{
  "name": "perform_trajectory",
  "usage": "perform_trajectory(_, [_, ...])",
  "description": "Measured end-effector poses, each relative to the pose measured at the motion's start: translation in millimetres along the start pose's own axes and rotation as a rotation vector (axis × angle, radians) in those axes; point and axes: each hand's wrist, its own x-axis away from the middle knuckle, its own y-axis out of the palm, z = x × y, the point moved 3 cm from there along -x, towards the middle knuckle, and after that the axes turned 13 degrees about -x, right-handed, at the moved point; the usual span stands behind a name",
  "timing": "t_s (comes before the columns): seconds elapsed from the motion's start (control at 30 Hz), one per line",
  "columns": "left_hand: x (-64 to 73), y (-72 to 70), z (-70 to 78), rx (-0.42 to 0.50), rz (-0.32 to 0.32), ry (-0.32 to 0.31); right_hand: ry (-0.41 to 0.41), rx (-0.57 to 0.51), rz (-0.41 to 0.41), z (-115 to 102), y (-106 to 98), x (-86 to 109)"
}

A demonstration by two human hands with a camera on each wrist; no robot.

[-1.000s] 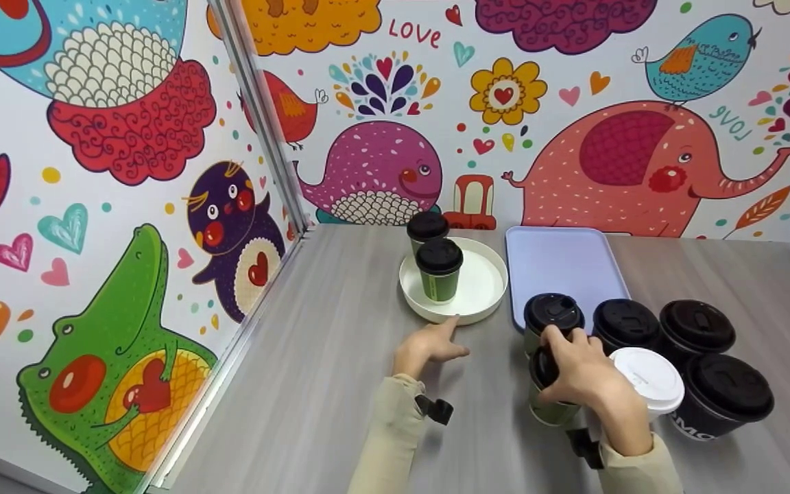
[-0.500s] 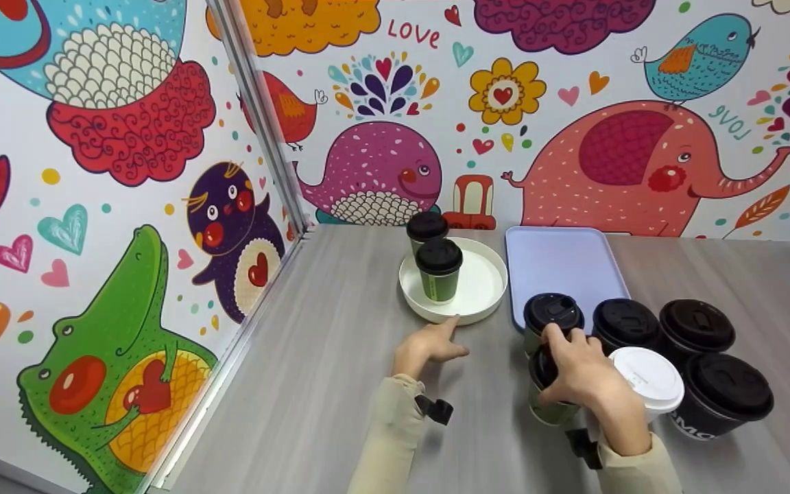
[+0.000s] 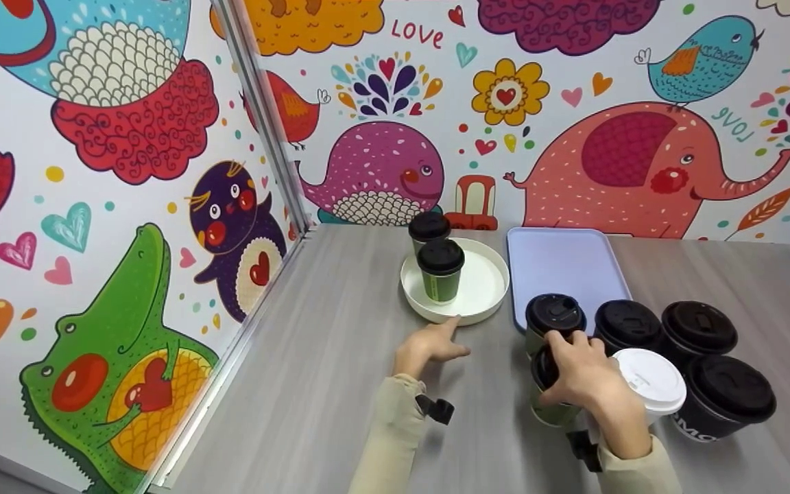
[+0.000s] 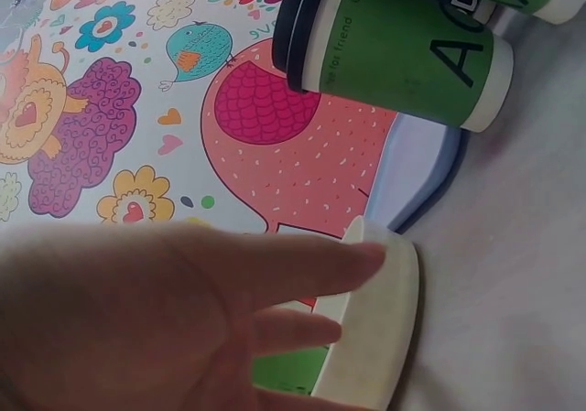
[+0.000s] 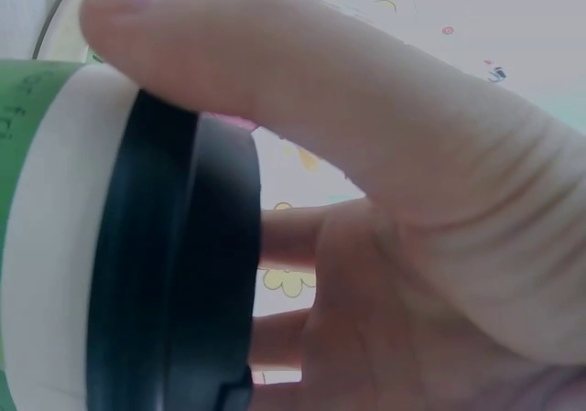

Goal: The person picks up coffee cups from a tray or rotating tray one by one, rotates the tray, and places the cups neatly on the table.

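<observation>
Fingers of the right hand [image 3: 590,377] are gripping the near green paper cup [image 3: 551,416] around its black lid [image 3: 544,370]: thumb is pressing the near side, other fingers are reaching over to the far side, spread about as wide as the lid. Cup is standing just left of the knuckles, long axis vertical, base apparently sitting on the gray table [image 3: 326,329]. Right hand is plainly the nearer one. Second green paper cup [image 3: 554,315] is standing right behind the held one, white-lidded cup [image 3: 652,379] just to its right, so neighbors are crowding it back and right. White round dish [image 3: 485,278] is lying forward-left of it, carrying two black-lidded paper cups [image 3: 441,278]. Left hand [image 3: 429,346] is waiting at the dish's near rim, fingers fairly straight, gripping nothing; can't tell if they're touching. Lavender tray [image 3: 566,264] is lying right of the dish; three wider black-lidded cups [image 3: 731,391] are standing behind and right of the white-lidded one.
</observation>
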Motion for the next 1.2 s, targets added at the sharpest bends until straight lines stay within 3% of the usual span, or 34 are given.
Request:
perform_trajectory(0.37, [0.7,-3.2,-5.1,0.046,0.01,0.009,0.018,0.038,0.009,-2.0,-2.8,2.2])
perform_trajectory(0.67, [3.6,-6.6,-17.3,0.099,-0.001,-0.05,0.035,0.042,0.038,-5.7,-5.0,5.3])
perform_trajectory(0.93, [3.7,-6.0,-18.9,0.081,-0.006,-0.085,-0.038,0.037,0.117,-14.4,-4.9,8.9])
perform_trajectory(1.2, [4.4,-5.3,-11.4,0.049,-0.012,-0.091,-0.125,0.01,0.234,-28.0,-1.2,10.6])
